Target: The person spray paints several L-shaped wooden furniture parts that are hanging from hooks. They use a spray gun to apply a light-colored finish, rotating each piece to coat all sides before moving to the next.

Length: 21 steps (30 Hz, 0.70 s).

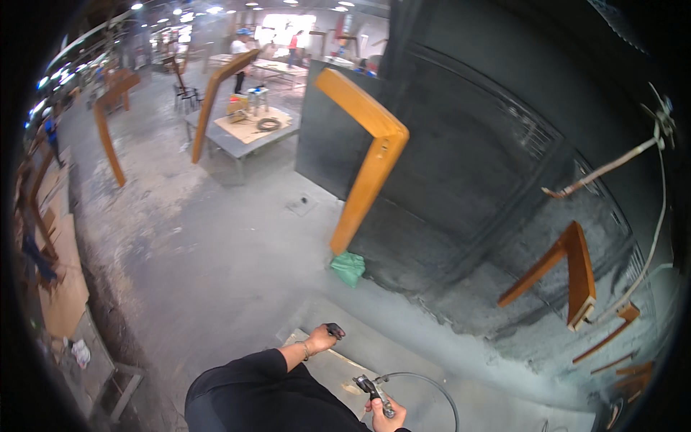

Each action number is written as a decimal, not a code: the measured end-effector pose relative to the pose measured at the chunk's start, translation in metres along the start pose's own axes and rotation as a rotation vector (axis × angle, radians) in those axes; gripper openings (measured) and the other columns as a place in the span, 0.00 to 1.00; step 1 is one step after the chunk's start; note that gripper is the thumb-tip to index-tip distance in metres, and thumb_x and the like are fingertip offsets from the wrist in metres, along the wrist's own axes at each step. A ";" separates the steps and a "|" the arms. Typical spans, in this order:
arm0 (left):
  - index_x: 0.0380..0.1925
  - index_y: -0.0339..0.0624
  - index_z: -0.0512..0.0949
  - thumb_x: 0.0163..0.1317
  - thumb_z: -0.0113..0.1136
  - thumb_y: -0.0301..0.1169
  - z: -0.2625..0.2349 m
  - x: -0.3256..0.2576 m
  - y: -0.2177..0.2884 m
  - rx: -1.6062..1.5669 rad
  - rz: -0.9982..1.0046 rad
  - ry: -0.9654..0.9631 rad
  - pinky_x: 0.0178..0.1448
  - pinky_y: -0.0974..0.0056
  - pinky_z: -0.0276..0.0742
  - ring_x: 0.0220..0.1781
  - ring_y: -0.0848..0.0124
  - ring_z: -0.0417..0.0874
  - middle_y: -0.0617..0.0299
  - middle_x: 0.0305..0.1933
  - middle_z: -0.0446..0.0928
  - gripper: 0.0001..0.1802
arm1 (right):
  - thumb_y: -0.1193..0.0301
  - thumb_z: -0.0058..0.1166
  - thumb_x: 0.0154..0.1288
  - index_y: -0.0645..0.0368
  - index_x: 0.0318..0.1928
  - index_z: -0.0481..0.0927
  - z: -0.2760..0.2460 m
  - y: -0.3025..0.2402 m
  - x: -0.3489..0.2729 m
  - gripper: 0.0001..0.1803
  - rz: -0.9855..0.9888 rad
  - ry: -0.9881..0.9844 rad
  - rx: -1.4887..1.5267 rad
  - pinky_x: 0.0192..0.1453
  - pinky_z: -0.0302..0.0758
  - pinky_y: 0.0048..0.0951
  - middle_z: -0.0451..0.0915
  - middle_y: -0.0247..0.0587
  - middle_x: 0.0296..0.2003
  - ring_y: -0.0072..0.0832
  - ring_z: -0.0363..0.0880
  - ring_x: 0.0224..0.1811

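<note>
My right hand [389,415] is wrapped round the handle of a spray gun [368,387]; a thin dark hose [439,389] curves away from the gun to the right. Ahead and to the left, my left hand [319,341] is curled, with something dark at its fingers that I cannot make out. Beyond both hands hangs an angled orange-brown wooden frame piece [368,180], its lower end over a green bag [348,268]. Neither hand touches this piece. Below my hands lies a pale flat board [345,363].
More angled wooden pieces hang at the left [209,108] and right [576,273]. A dark booth wall [461,144] stands to the right. A low table [245,147] holds a coiled hose. Further back are people [240,54]. A workbench [93,360] runs along the left.
</note>
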State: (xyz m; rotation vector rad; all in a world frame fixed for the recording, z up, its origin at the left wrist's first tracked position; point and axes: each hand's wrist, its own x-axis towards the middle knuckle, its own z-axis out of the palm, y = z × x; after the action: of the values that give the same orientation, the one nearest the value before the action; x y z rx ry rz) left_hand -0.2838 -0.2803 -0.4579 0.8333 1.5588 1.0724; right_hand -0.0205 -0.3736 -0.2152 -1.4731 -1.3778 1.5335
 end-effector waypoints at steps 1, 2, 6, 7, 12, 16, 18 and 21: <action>0.40 0.44 0.85 0.53 0.52 0.21 -0.003 0.000 0.001 -0.002 -0.010 0.009 0.50 0.67 0.80 0.46 0.72 0.86 0.63 0.40 0.86 0.16 | 0.70 0.58 0.70 0.65 0.39 0.84 0.002 -0.004 0.000 0.09 0.018 -0.011 0.028 0.32 0.69 0.23 0.81 0.31 0.28 0.16 0.73 0.28; 0.40 0.44 0.84 0.54 0.53 0.22 -0.006 0.000 0.002 -0.003 -0.037 0.023 0.49 0.66 0.80 0.44 0.72 0.86 0.63 0.39 0.86 0.15 | 0.71 0.58 0.70 0.64 0.37 0.84 0.002 -0.009 0.000 0.09 0.034 -0.023 0.053 0.31 0.68 0.22 0.81 0.31 0.28 0.16 0.73 0.28; 0.42 0.41 0.83 0.58 0.53 0.20 -0.023 -0.001 0.009 -0.042 -0.038 0.047 0.44 0.66 0.80 0.42 0.73 0.82 0.63 0.39 0.83 0.14 | 0.68 0.59 0.70 0.62 0.31 0.82 0.012 -0.020 0.010 0.11 0.005 -0.046 0.037 0.29 0.67 0.23 0.79 0.30 0.24 0.16 0.72 0.25; 0.42 0.41 0.83 0.57 0.53 0.20 -0.026 -0.001 0.011 -0.027 -0.017 0.064 0.44 0.66 0.80 0.42 0.73 0.83 0.63 0.40 0.83 0.14 | 0.68 0.59 0.70 0.62 0.30 0.82 0.015 -0.021 0.012 0.12 -0.015 -0.035 0.032 0.29 0.67 0.23 0.79 0.30 0.24 0.17 0.72 0.24; 0.42 0.41 0.83 0.55 0.50 0.19 -0.043 0.001 0.011 0.025 -0.022 0.132 0.46 0.66 0.80 0.43 0.73 0.83 0.63 0.40 0.83 0.17 | 0.67 0.60 0.69 0.62 0.30 0.82 0.024 -0.018 0.021 0.13 -0.011 -0.062 0.030 0.29 0.69 0.26 0.79 0.32 0.23 0.19 0.73 0.24; 0.42 0.41 0.83 0.55 0.49 0.19 -0.047 -0.005 0.006 -0.008 -0.028 0.153 0.47 0.66 0.81 0.43 0.72 0.83 0.62 0.41 0.84 0.18 | 0.66 0.59 0.70 0.62 0.28 0.82 0.023 -0.012 0.027 0.14 -0.010 -0.063 0.005 0.29 0.71 0.29 0.80 0.36 0.22 0.22 0.75 0.24; 0.42 0.42 0.83 0.55 0.48 0.20 -0.050 -0.012 0.004 0.046 -0.048 0.168 0.47 0.66 0.81 0.43 0.72 0.83 0.62 0.41 0.84 0.18 | 0.65 0.59 0.71 0.63 0.29 0.82 0.022 -0.005 0.030 0.15 -0.010 -0.069 -0.011 0.32 0.72 0.30 0.81 0.38 0.24 0.23 0.77 0.25; 0.42 0.42 0.83 0.56 0.47 0.20 -0.054 -0.021 0.004 -0.018 -0.101 0.173 0.46 0.65 0.81 0.43 0.72 0.83 0.61 0.42 0.84 0.18 | 0.65 0.57 0.73 0.64 0.33 0.82 0.018 0.010 0.036 0.14 -0.018 -0.093 -0.031 0.37 0.73 0.28 0.83 0.38 0.28 0.22 0.78 0.31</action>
State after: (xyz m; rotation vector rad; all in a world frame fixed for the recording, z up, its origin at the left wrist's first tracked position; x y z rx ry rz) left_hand -0.3313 -0.3102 -0.4422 0.6563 1.7143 1.1062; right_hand -0.0431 -0.3477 -0.2390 -1.4193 -1.4711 1.5939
